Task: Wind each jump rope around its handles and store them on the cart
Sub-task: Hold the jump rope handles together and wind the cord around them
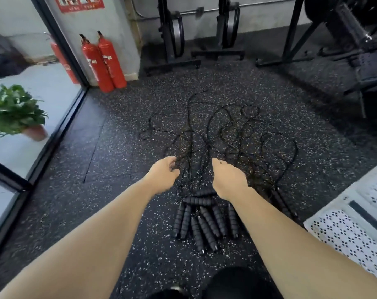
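Where ropes (207,221) tangle, left hand (164,174) seemingly pinches.

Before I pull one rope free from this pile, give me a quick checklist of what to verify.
1. Left hand grips some cords: ok.
2. Right hand holds a cord: cannot tell, its fingers are hidden.
3. Cords lie apart from one another: not ok, they cross in a tangle.
4. Handles lie together near the hands: ok.
5. Cart is close by on the right: ok.
6. Which handles belong to the gripped cords: cannot tell.
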A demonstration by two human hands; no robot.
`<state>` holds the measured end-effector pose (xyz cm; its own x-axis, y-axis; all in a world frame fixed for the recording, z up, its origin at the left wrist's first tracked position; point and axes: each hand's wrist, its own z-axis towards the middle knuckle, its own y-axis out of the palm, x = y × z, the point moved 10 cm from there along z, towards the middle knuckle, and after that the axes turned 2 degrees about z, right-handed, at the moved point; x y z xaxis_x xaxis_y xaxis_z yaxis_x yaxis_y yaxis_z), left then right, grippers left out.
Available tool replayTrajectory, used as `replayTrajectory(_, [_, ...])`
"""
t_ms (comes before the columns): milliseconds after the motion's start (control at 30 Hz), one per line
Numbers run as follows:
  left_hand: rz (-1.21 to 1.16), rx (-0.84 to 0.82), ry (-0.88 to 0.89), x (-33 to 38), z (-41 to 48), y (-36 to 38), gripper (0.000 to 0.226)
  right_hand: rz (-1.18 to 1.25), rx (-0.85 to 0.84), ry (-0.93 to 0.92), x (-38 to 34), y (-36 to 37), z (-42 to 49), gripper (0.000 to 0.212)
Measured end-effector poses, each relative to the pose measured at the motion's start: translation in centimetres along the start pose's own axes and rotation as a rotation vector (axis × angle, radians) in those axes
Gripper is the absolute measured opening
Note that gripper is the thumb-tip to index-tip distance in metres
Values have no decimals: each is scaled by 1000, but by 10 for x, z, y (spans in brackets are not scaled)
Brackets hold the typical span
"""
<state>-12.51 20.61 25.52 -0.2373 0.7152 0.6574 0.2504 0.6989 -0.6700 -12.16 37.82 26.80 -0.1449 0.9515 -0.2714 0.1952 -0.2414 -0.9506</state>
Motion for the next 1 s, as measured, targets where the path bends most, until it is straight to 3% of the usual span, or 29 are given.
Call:
replayTrajectory(267, [-49, -61, -175, -107, 72, 50, 59, 10, -159, 88, 33, 101, 63, 48])
replayTrajectory(400, [-88, -57, -263, -161, 99, 77, 53, -16, -200, 101, 51, 148, 83, 36])
replayTrajectory(567, [-123, -67, -354, -214, 120, 118, 53, -12, -240, 135, 69, 197, 101, 37])
replayTrajectory(833, [-219, -82, -403, -248, 136, 163, 57, -12, -328, 169, 83, 258, 120, 42])
replayTrajectory(1000, [-259, -16, -408, -249, 145, 177, 36, 78, -242, 282, 93, 261, 144, 36])
